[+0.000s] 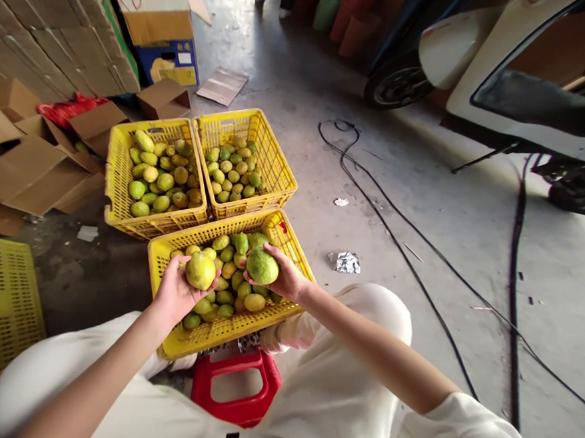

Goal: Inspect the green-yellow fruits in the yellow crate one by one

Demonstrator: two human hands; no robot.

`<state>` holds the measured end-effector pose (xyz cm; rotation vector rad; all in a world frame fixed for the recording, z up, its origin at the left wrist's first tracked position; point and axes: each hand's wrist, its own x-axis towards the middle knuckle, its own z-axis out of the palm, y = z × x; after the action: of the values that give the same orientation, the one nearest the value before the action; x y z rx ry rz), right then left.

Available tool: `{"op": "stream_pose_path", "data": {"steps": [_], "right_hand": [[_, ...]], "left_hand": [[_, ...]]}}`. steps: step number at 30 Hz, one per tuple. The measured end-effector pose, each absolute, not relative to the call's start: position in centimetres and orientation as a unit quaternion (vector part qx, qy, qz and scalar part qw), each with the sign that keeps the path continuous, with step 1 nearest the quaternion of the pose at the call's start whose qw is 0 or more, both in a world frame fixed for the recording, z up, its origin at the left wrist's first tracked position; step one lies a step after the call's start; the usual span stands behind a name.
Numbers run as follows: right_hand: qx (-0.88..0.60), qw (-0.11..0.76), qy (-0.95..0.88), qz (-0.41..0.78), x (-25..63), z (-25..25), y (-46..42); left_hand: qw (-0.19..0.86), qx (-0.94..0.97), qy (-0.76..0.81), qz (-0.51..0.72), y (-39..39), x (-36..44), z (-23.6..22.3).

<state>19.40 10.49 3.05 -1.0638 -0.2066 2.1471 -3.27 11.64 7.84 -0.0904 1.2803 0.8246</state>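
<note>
My left hand (177,290) is closed around a yellow lemon (200,271). In my right hand (287,276) sits a greener, rounder lemon (262,266), gripped by the fingers. Both hands are above the near yellow crate (294,249), which holds many green and yellow lemons (254,302). Behind it two more yellow crates stand side by side. The far left crate (113,171) holds larger yellow and green fruit, and the far right crate (275,157) holds smaller ones.
A red plastic stool (271,387) is between my legs. Cardboard boxes (23,171) and another yellow crate (7,292) stand left. Black cables (392,205) cross the floor at right, near a white scooter (491,51). Crumpled foil (347,262) lies beside the near crate.
</note>
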Motion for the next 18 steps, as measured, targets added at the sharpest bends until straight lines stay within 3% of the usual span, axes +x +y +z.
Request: {"op": "stream_pose_path", "data": {"steps": [18], "right_hand": [[-0.34, 0.404, -0.045, 0.848, 20.1, 1.7, 10.6]], "left_hand": [[0.719, 0.033, 0.564, 0.404, 11.4, -2.1, 5.6]]}}
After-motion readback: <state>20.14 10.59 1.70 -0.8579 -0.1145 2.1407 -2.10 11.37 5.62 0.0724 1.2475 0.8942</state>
